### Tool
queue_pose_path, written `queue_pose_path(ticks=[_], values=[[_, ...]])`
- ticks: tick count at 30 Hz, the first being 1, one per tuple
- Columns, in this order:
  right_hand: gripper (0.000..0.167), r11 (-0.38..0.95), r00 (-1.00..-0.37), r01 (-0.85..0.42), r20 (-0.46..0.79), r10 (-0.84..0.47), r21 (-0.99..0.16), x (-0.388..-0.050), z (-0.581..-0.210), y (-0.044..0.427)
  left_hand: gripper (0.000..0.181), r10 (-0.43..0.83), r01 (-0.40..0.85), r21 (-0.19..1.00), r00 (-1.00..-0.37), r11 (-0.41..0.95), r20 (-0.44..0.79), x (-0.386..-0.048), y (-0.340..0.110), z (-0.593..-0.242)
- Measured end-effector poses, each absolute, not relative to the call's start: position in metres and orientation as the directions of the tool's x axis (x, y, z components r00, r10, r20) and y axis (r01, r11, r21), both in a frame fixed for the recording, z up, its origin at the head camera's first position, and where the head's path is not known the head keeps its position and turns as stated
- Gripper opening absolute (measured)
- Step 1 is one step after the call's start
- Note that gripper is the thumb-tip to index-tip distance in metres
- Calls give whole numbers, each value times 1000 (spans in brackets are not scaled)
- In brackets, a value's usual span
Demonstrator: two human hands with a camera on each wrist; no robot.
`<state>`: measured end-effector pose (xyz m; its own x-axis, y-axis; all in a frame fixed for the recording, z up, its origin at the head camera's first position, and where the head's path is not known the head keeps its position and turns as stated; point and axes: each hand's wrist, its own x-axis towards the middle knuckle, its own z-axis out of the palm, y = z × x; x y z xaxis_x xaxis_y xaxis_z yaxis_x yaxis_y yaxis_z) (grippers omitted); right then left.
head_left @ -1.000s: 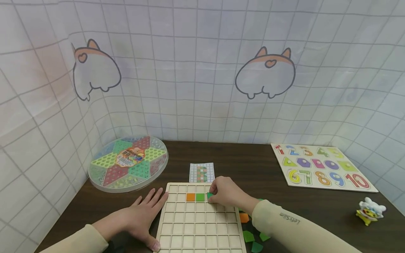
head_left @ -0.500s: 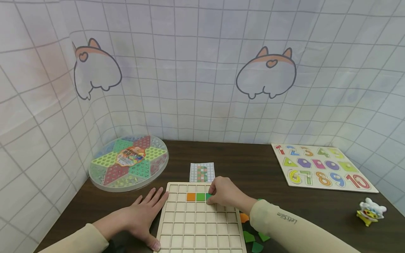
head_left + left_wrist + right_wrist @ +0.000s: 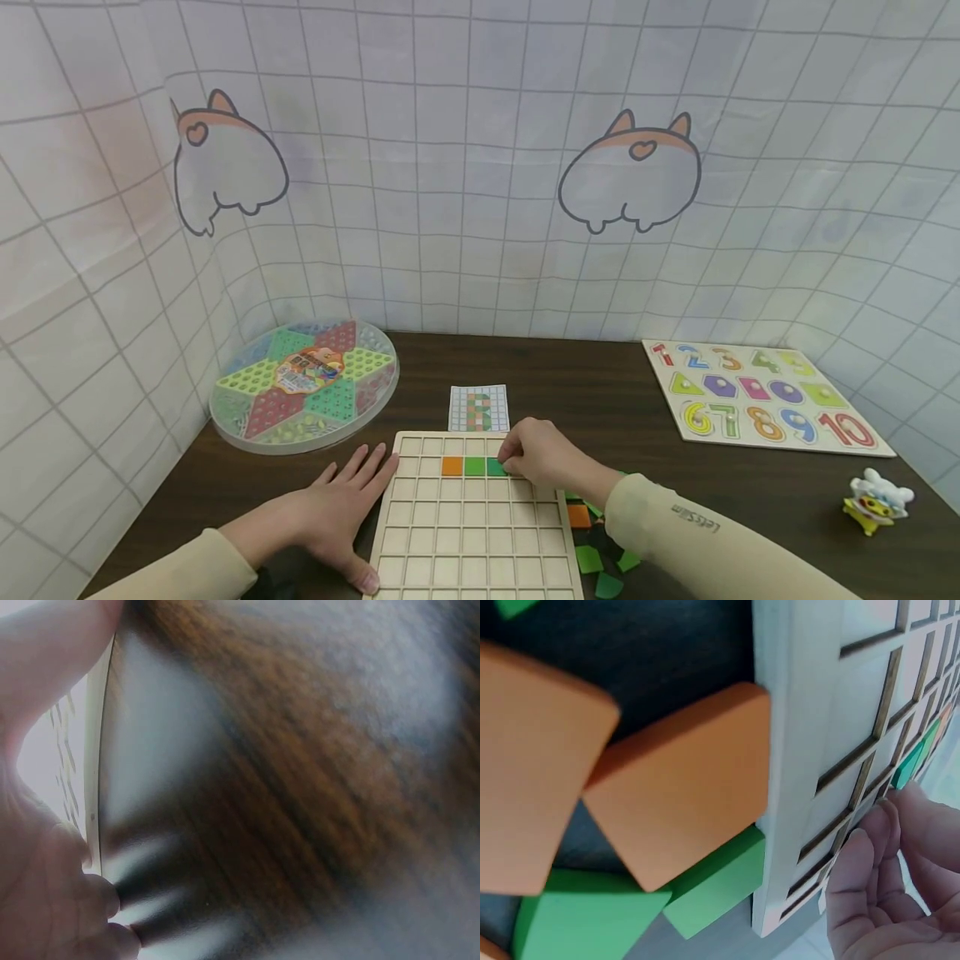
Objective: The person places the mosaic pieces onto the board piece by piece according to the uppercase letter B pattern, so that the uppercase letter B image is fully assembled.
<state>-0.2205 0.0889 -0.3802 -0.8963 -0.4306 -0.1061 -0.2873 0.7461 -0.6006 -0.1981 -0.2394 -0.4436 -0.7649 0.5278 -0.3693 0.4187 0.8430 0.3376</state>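
A pale wooden grid board (image 3: 465, 521) lies on the dark table. My left hand (image 3: 330, 521) rests along its left side, fingers spread and fairly straight; in the left wrist view this hand (image 3: 52, 885) is at the board's edge (image 3: 94, 757). In one upper row an orange tile (image 3: 452, 467), a green tile (image 3: 475, 467) and a teal tile (image 3: 496, 467) sit side by side in cells. My right hand (image 3: 542, 454) bends its fingers at the teal tile's right edge. In the right wrist view the thumb (image 3: 934, 825) touches the teal tile (image 3: 907, 766); whether it is pinched is unclear.
Loose orange tiles (image 3: 690, 780) and green tiles (image 3: 592, 907) lie off the board's right side. A small pattern card (image 3: 478, 408) lies behind the board. Farther out are a round Chinese checkers set (image 3: 303, 387), a number puzzle (image 3: 765, 398) and a small figurine (image 3: 877, 500).
My right hand has shifted slightly right, uncovering more of the teal tile, which now shows squarely in its cell beside the green one. The left hand has stayed put.
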Motion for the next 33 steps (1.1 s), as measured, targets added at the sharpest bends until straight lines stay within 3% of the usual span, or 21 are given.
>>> queue_pose_path(ticks=[11,22,27,33], values=[[12,734,-895,-282,-107,-433,-618,-220,-374,103,150,519,409,335,-767,849,-378,-195,-237,-440],[7,744,-921,-246,-90,-379,-622,-230,-372,165,150,512,408,323,-769,854,-383,-198,-237,-440],[7,729,-897,-272,-109,-428,-628,-227,-378,180,149,512,405,327,-767,854,-388,-200,-240,-443],[17,700,-843,-316,-150,-517,-640,-223,-383,184,148,521,410,337,-763,848,-382,-201,-241,-447]])
